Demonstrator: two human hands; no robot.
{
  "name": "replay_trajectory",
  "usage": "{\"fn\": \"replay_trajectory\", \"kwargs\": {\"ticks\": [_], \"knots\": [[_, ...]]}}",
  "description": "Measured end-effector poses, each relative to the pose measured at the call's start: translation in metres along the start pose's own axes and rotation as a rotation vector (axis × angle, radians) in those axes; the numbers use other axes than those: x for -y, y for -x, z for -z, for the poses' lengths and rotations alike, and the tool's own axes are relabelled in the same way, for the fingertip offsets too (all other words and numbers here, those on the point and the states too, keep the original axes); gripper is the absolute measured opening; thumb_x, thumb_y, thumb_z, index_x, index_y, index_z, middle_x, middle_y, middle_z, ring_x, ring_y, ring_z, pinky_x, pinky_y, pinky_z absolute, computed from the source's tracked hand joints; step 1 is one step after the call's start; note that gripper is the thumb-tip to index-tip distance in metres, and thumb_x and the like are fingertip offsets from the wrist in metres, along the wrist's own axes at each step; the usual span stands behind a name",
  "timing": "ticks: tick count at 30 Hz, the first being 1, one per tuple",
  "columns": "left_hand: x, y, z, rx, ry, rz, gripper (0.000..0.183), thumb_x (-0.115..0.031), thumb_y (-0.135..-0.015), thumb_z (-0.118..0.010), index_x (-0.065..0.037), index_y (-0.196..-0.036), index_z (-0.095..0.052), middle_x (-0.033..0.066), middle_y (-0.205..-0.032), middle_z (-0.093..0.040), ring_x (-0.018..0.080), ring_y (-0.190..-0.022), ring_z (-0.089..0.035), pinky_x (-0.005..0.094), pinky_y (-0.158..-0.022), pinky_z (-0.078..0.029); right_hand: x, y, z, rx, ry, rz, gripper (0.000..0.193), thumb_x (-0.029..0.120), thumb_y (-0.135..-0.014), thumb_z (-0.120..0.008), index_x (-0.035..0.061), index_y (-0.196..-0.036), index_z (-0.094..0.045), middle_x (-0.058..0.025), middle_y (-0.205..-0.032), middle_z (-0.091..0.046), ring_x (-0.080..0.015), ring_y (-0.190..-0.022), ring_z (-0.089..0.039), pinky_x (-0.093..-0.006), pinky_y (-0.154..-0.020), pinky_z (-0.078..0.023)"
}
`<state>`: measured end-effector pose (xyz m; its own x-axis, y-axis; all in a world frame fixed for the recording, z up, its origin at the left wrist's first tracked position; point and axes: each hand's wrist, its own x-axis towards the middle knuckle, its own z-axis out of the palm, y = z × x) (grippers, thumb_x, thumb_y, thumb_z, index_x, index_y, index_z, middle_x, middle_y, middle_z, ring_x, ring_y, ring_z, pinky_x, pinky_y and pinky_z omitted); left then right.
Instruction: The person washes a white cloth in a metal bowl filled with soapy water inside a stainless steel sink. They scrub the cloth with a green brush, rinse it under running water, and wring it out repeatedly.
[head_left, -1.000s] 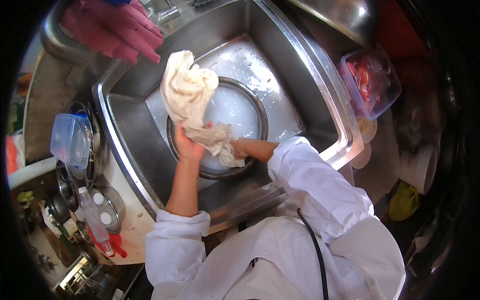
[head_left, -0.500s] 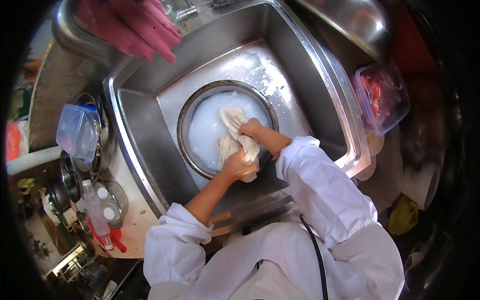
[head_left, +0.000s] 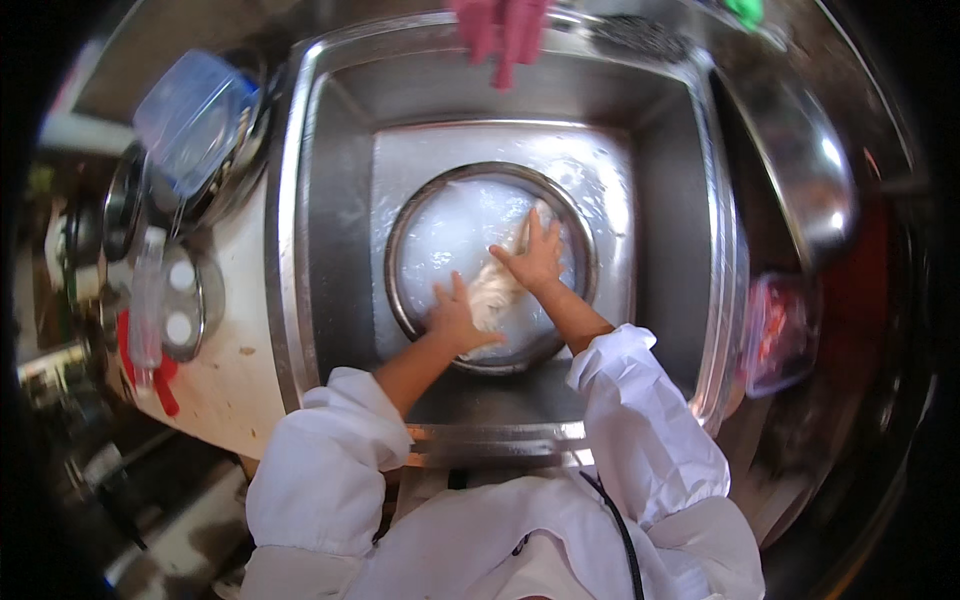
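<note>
A round metal basin (head_left: 408,215) of cloudy, soapy water stands inside the steel sink (head_left: 500,135). In the water lies a wet cream-coloured cloth (head_left: 492,295), partly sunk and stretched between my hands. My left hand (head_left: 458,322) is spread open at the cloth's near left side, fingers apart. Over the cloth's far right part my right hand (head_left: 535,255) is open too, its fingers splayed. Whether the palms press on the cloth I cannot tell.
Pink rubber gloves (head_left: 500,35) hang over the sink's far edge, near a dark scouring pad (head_left: 640,38). A clear plastic tub (head_left: 195,120) and a plastic bottle (head_left: 148,300) are on the left. Right of the sink are a large metal bowl (head_left: 800,160) and a container with red contents (head_left: 780,330).
Both hands have let go of the bunched cloth and opened. The cloth has gone down into the water. The whole view has turned and shifted.
</note>
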<state>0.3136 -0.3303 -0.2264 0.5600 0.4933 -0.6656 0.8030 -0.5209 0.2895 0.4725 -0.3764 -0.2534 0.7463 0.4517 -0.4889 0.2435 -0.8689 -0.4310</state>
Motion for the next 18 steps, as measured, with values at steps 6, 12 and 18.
{"fn": "replay_trajectory", "kwargs": {"ticks": [6,12,18], "knots": [[-0.005,-0.024,-0.008,0.229,-0.004,0.131,0.107,-0.040,-0.050,-0.080,-0.003,-0.130,-0.020,0.0196,-0.120,-0.045,0.0286,-0.105,-0.051,0.0363,-0.084,-0.045,0.038,-0.015,-0.009,0.242,0.585,0.076,0.089,0.041,-0.064,-0.067,0.0103,-0.135,-0.023,-0.0202,-0.140,-0.013,-0.0432,-0.123,-0.024,-0.0554,-0.092,-0.031],[0.008,-0.039,-0.029,0.170,0.059,-0.009,0.057,-0.042,-0.057,-0.069,-0.005,-0.099,-0.060,0.0136,-0.101,-0.060,0.0259,-0.096,-0.057,0.0340,-0.084,-0.045,-0.018,-0.064,-0.042,-0.100,0.485,0.438,0.053,0.025,-0.066,-0.062,0.0044,-0.113,-0.050,-0.0228,-0.130,-0.031,-0.0348,-0.114,-0.041,-0.0397,-0.091,-0.037],[0.018,-0.047,-0.037,0.439,-0.132,-0.094,0.070,-0.054,-0.066,-0.056,-0.013,-0.122,-0.045,0.0104,-0.121,-0.050,0.0242,-0.110,-0.049,0.0339,-0.091,-0.039,-0.020,0.013,-0.031,0.191,-0.173,0.385,0.033,0.022,-0.064,-0.070,0.0031,-0.088,-0.059,-0.0200,-0.094,-0.050,-0.0338,-0.081,-0.050,-0.0428,-0.076,-0.041]]}}
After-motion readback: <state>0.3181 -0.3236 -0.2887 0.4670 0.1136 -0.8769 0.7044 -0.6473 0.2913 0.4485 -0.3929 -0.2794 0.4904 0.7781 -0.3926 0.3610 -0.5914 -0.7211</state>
